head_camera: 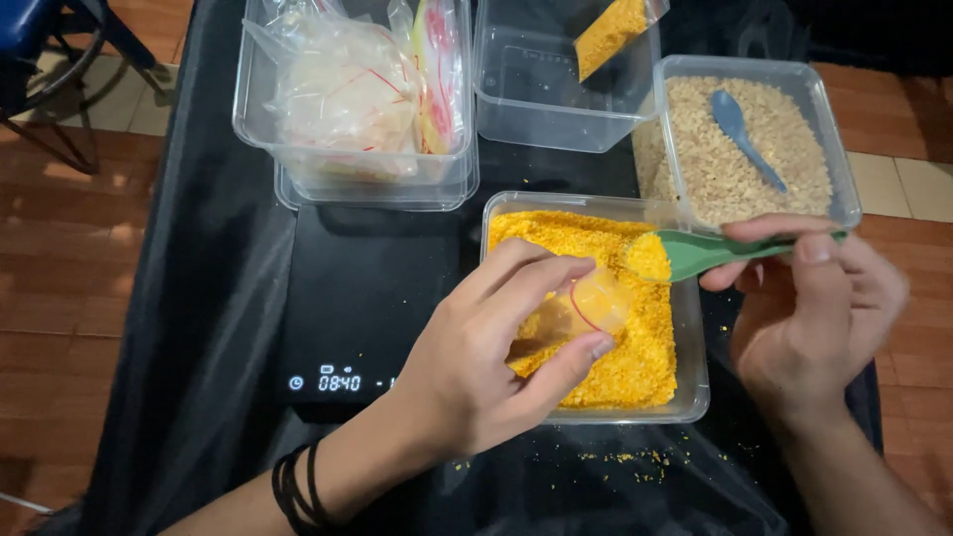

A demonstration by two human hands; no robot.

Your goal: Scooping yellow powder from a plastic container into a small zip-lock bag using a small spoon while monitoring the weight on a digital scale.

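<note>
My left hand (pixel 496 352) grips a small clear plastic bag (pixel 586 306) partly filled with orange-yellow grain, held over a clear tub (pixel 693 392) of the same grain. My right hand (pixel 814 308) holds a green plastic spoon (pixel 710 253) by its handle. The spoon's bowl carries a heap of grain and sits just right of the bag's mouth, above the tub.
A black digital scale (pixel 367 308) with a lit display lies left of the tub. Behind are a tub of pale grain (pixel 839 149) with a blue spoon (pixel 745 134), an open clear tub (pixel 541 99), and stacked tubs (pixel 258 129) holding filled bags. Spilled grains dot the black cloth (pixel 615 462).
</note>
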